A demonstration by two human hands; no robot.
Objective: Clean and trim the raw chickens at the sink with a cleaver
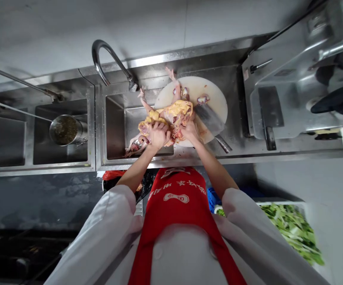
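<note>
A raw whole chicken [177, 111] with yellow fat and its feet still on lies cut open, partly on a round white cutting board [216, 89] and partly over the sink basin. My left hand [159, 135] grips the chicken's left part, fingers curled over the fatty flesh. At the reddish opening, my right hand [189, 130] has its fingers closed on the chicken's flesh; the fingertips are partly hidden. Just right of that hand, a cleaver [209, 118] rests flat on the board with its handle toward me. Small cut pieces [202, 99] sit near the blade.
A curved faucet [112, 55] rises behind the sink basin [115, 126]. A metal pot [66, 130] stands in another basin at left. To the right, a second cleaver [269, 107] lies on a translucent lid. Leafy greens [293, 229] fill a crate below at right.
</note>
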